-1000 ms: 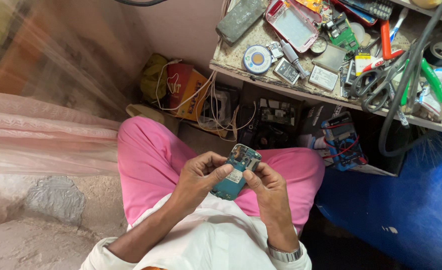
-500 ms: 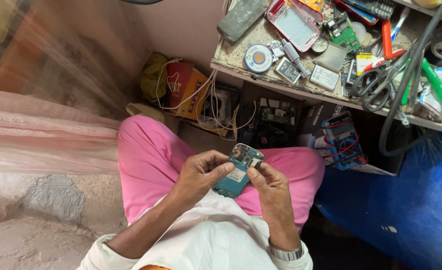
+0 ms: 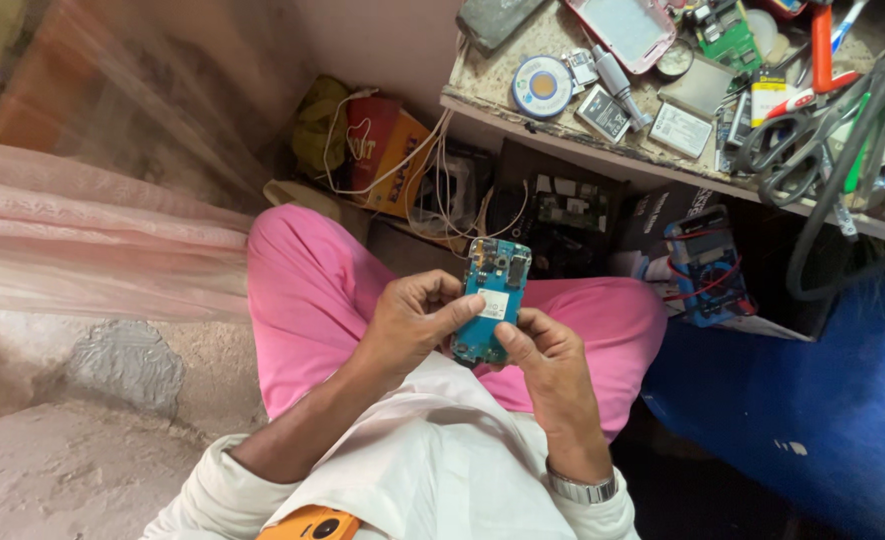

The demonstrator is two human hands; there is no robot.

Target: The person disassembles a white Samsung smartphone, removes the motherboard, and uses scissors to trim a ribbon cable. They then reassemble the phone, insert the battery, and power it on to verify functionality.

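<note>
A small teal phone body with its back off (image 3: 492, 297), showing a circuit board and a white label, is held upright over my lap. My left hand (image 3: 412, 320) wraps its left side, thumb lying across the front by the label. My right hand (image 3: 547, 355) grips its lower right edge, thumb pressed on the lower part of the board. I sit cross-legged in pink trousers (image 3: 307, 290) and a white shirt, with a metal watch (image 3: 582, 488) on my right wrist.
A worn workbench (image 3: 602, 150) at the upper right carries a solder reel (image 3: 541, 87), phone parts, scissors (image 3: 787, 150), a pink phone shell (image 3: 630, 28) and pens. Under it lie a blue multimeter (image 3: 702, 265), tangled wires and boxes. A pink curtain hangs left. A blue sheet lies right.
The phone body has been raised slightly and turned more upright in my hands. My left thumb has slid across its front; both hands keep their hold.
</note>
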